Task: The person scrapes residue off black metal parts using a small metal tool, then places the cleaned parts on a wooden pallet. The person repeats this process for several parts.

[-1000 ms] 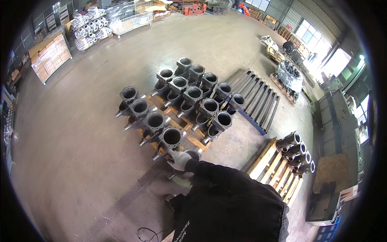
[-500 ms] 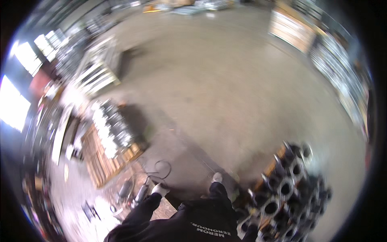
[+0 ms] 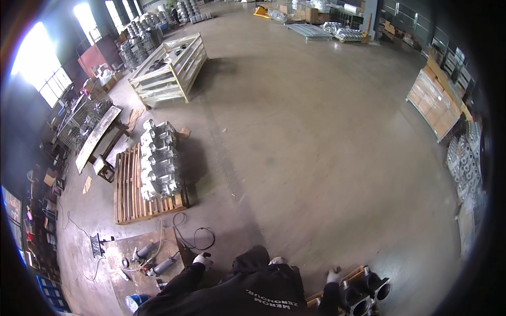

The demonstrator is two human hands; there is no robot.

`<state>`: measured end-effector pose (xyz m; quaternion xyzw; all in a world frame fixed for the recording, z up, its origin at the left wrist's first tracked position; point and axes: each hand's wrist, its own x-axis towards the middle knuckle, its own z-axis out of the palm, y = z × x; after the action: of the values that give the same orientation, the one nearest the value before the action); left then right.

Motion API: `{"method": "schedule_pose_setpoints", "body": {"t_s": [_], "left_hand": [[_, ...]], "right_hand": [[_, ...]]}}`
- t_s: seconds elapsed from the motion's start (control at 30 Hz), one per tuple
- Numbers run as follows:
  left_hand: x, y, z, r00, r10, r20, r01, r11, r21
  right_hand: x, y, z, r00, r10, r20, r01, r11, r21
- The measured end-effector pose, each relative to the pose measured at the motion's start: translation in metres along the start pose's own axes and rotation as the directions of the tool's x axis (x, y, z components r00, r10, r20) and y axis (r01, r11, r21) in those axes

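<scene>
My left hand (image 3: 202, 260), in a white glove, hangs beside a brown floor board (image 3: 124, 247) with grinder-like power tools (image 3: 164, 265) on it. A small dark patch shows at its fingers; whether that is glove or a held thing I cannot make out. My right hand (image 3: 333, 275), also gloved, is held out past my dark sleeve with the fingers extended and nothing visible in them. It is nearest to the wooden edge (image 3: 354, 274) of a load of dark, round-mouthed metal castings (image 3: 383, 291); contact cannot be told.
Silvery castings (image 3: 159, 163) stand on a wooden pallet (image 3: 126, 195) at left. Beyond are a low bench (image 3: 97, 139) and a pale slatted crate (image 3: 171, 71). A black hose (image 3: 203, 239) loops on the floor (image 3: 295, 137). Wrapped boxes (image 3: 435, 100) stand far right.
My view has tilted and shifted, so the dark castings now sit lower and mostly out of frame. My right hand has moved up from among them. The picture is less blurred.
</scene>
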<state>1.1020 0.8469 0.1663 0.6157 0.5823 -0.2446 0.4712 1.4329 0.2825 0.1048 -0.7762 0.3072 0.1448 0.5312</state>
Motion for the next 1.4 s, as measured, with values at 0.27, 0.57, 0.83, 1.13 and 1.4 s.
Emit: {"method": "schedule_pose_setpoints", "body": {"t_s": [0.27,0.57,0.83,1.13,1.4], "left_hand": [[0.085,0.08,0.037,0.998,-0.051,-0.03,0.052,0.998,0.033],[0.231,0.414,-0.103,0.916,0.284,-0.282,-0.243,0.955,0.172],[0.298,0.745,-0.275,0.772,0.475,-0.423,-0.503,0.863,0.05],[0.368,0.777,-0.263,0.884,-0.247,-0.397,0.132,0.947,-0.294],[0.404,0.888,-0.225,0.66,-0.696,-0.283,0.284,0.58,-0.763]], "right_hand": [[0.117,-0.279,0.18,0.915,-0.27,0.3,0.291,0.956,-0.027],[0.251,-0.303,0.235,0.928,0.313,0.205,-0.055,0.656,-0.753],[0.356,-0.53,0.451,0.921,0.235,0.312,-0.022,0.829,-0.559],[0.52,-0.899,0.828,0.805,0.103,0.585,0.25,0.835,-0.49],[0.587,-1.186,1.174,0.674,0.094,0.733,0.187,0.938,-0.292]]}}
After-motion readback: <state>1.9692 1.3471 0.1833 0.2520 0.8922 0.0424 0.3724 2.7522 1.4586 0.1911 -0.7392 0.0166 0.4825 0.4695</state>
